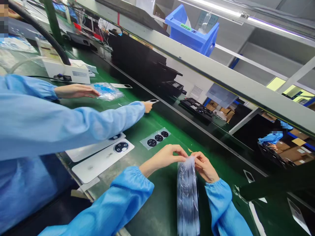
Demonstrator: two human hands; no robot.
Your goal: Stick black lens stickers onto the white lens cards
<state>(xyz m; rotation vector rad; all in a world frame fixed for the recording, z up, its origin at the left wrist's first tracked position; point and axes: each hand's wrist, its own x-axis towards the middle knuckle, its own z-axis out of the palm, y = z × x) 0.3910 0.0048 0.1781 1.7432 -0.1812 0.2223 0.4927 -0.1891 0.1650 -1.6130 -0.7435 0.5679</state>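
Note:
A long bundle of thin clear plastic film strips (188, 200) hangs down in front of me, its lower end running out of view. At its top left edge my left hand (168, 155) is closed in a pinch, thumb and fingers on the film. My right hand (204, 165) pinches the top right corner of the same bundle. Beyond my left hand, a clear sheet with several round black camera-ring pieces (157, 139) lies on the green bench (150, 206). Left of my wrist lies a white phone back cover (100, 164) with a round black camera area, overlapping another cover.
A co-worker's blue sleeve (110, 121) reaches across from the left, that hand on a small panel (153, 101). The other hand rests by a plastic bag (105, 91). A dark conveyor (209, 131) runs behind; a blue bin (193, 34) hangs above.

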